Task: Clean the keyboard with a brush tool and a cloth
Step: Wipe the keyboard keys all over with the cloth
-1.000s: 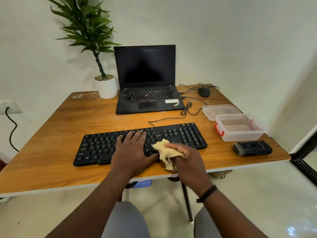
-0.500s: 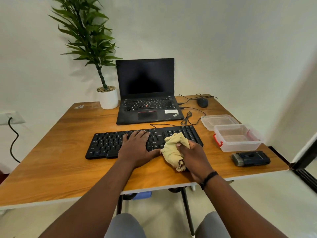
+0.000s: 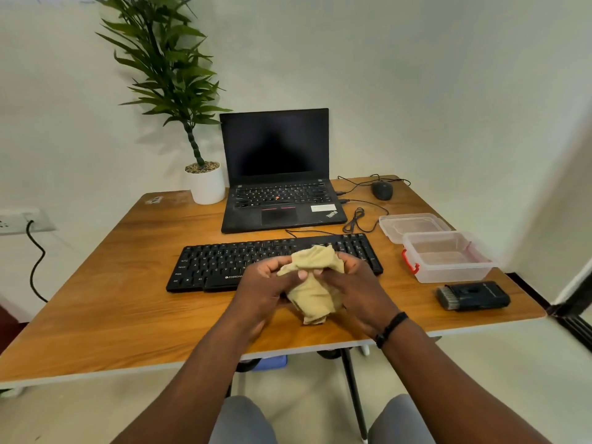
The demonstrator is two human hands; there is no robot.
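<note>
A black keyboard [image 3: 224,261] lies flat across the middle of the wooden table [image 3: 112,309]. Just in front of its right half, both hands hold a crumpled beige cloth [image 3: 315,293] above the table. My left hand [image 3: 266,283] grips the cloth's left side with thumb and fingers curled on it. My right hand [image 3: 358,283] grips the right side the same way. The hands and cloth hide part of the keyboard's front edge. The black brush tool [image 3: 472,295], bristles to the left, lies near the table's right front corner, untouched.
An open black laptop [image 3: 278,193] stands behind the keyboard, with a potted plant [image 3: 205,184] to its left and a mouse [image 3: 382,190] with loose cables to its right. A clear plastic box [image 3: 448,257] and its lid [image 3: 413,223] sit at the right.
My left hand has lifted off the keyboard keys and taken hold of the cloth. The cloth has moved off the keys, toward me, between both hands.
</note>
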